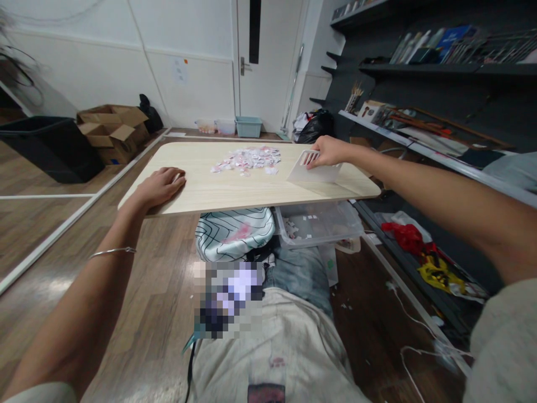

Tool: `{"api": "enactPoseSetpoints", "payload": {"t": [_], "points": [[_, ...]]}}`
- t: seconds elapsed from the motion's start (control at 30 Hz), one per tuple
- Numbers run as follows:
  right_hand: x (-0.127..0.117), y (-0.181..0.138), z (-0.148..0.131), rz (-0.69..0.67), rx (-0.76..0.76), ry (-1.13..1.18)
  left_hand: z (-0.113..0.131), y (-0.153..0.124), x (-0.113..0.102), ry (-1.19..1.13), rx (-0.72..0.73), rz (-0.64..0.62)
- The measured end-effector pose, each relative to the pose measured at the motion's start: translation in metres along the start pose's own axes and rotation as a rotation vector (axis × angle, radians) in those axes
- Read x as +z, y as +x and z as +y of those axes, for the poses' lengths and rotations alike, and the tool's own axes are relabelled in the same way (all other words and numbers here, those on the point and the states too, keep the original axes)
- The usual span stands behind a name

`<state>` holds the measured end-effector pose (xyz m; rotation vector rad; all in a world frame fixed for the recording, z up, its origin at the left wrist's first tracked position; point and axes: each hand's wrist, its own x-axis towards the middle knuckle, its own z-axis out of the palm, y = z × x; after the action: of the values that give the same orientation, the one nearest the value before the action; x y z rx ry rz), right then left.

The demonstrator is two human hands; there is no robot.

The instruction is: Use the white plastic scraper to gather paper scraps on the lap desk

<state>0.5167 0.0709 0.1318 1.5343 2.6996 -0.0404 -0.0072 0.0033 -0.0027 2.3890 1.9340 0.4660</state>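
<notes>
On the far half of the light wooden table [235, 190] lies a loose heap of small pink and white paper scraps [248, 159], gathered into a rough patch but with ragged edges and a few strays at its left and near sides. The right hand [329, 151] reaches out to the right of the heap and grips a flat white scraper [314, 169] by its top edge, fingers curled over it, the blade resting on the tabletop just beside the scraps but not touching them. The left hand [161, 186] lies palm down on the near left part of the table, fingers loosely spread and holding nothing; a thin bangle [112, 252] circles that wrist.

Below the table's near right edge stands a clear plastic bin [319, 224] with a few scraps already lying in it. Judging by this, the gathering looks largely done: most pieces sit in one patch and the rest of the tabletop is bare. What seems left is moving the heap off the table, since nearly all of it is on the surface and well apart from the bin. A patterned cushion [232, 232] sits under the table to the left of the bin.
</notes>
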Motion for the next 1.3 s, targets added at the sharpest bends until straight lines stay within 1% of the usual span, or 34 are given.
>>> {"api": "enactPoseSetpoints", "payload": {"t": [0.1,0.3,0.47,0.73,0.93,1.13,1.3], "points": [[-0.001,0.0,0.004,-0.012,0.005,0.045,0.0,0.0,0.0,0.007,0.0,-0.006],[-0.001,0.001,0.002,-0.154,0.037,0.069,-0.003,0.001,0.002,0.016,-0.015,-0.003],[0.005,0.006,0.003,-0.179,0.042,0.04,-0.003,0.001,0.001,0.019,-0.017,-0.009],[0.005,0.009,0.007,-0.116,0.005,-0.098,0.002,0.001,-0.003,0.036,-0.022,-0.029],[0.005,0.012,0.004,-0.061,-0.011,-0.171,0.003,0.0,-0.003,0.039,-0.03,-0.026],[0.005,0.011,-0.001,-0.024,0.037,-0.158,0.003,0.0,-0.005,0.028,-0.026,-0.035],[0.005,0.011,0.001,-0.018,0.035,-0.105,0.002,0.0,-0.004,0.023,-0.028,-0.022]]}}
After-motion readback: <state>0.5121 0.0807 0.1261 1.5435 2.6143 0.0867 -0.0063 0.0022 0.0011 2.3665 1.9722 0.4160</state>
